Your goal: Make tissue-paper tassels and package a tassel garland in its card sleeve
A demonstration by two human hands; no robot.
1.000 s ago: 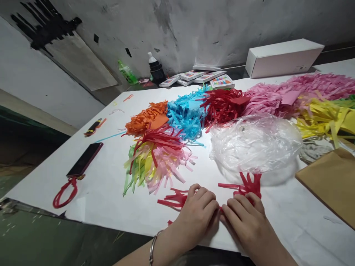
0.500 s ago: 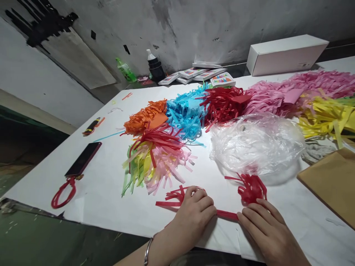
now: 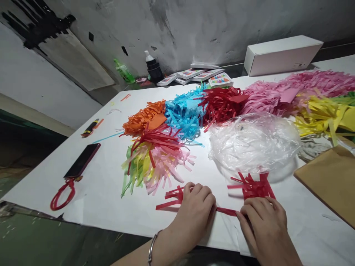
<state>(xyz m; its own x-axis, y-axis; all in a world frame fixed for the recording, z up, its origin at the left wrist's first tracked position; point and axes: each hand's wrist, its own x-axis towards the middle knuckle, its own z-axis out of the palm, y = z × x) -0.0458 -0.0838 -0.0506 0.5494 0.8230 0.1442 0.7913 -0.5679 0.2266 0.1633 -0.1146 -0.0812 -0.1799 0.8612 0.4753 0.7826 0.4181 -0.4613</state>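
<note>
A red fringed paper strip (image 3: 226,211) lies flat on the white table (image 3: 111,192) near its front edge. My left hand (image 3: 195,212) presses down on its left part, where red fringe (image 3: 172,197) sticks out past the fingers. My right hand (image 3: 262,221) pinches its right part, and the red fringe (image 3: 253,186) fans out beyond the fingertips. A twisted middle section of the strip runs between the two hands.
A mixed bundle of green, yellow, pink and red fringe (image 3: 151,159) lies behind my left hand. A crumpled clear plastic bag (image 3: 253,144) sits behind my right hand. Orange, blue, red, pink and yellow fringe piles line the back. A phone (image 3: 81,160) lies left, brown paper (image 3: 330,181) right.
My hands have moved apart along the red strip, exposing its middle section. The right-hand fringe shifted right and spread flatter.
</note>
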